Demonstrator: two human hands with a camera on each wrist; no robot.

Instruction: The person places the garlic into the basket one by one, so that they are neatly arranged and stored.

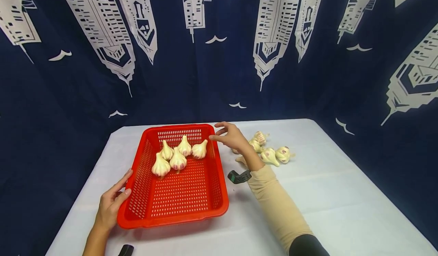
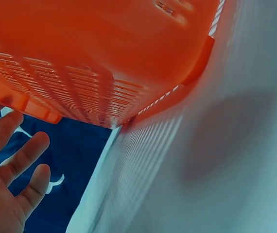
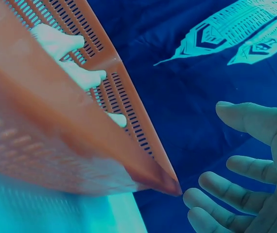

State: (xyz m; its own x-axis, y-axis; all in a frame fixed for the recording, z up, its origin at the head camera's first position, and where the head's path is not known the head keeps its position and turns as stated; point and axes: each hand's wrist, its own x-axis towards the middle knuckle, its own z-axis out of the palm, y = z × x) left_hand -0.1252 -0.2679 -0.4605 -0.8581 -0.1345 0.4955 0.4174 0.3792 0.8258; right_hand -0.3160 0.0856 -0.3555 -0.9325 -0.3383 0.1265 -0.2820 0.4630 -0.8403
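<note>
A red perforated plastic basket (image 1: 181,220) holds several garlic bulbs (image 1: 178,159) bunched toward its far end. Its near end stands above a shadow on the table. At the basket's left rim is my left hand (image 1: 111,206), its fingers extended and its thumb tip right at the edge. The left wrist view shows these fingers (image 2: 31,150) straight and spread beside the basket wall. My right hand (image 1: 234,136) hovers by the far right corner, fingers loosely extended, with nothing in it. In the right wrist view its thumb (image 3: 248,116) stands apart from the fingers.
More garlic bulbs (image 1: 268,156) lie in a loose group on the white-covered table (image 1: 328,195), right of the basket and partly behind the right forearm. A dark blue curtain (image 1: 205,77) with white building prints hangs behind the table.
</note>
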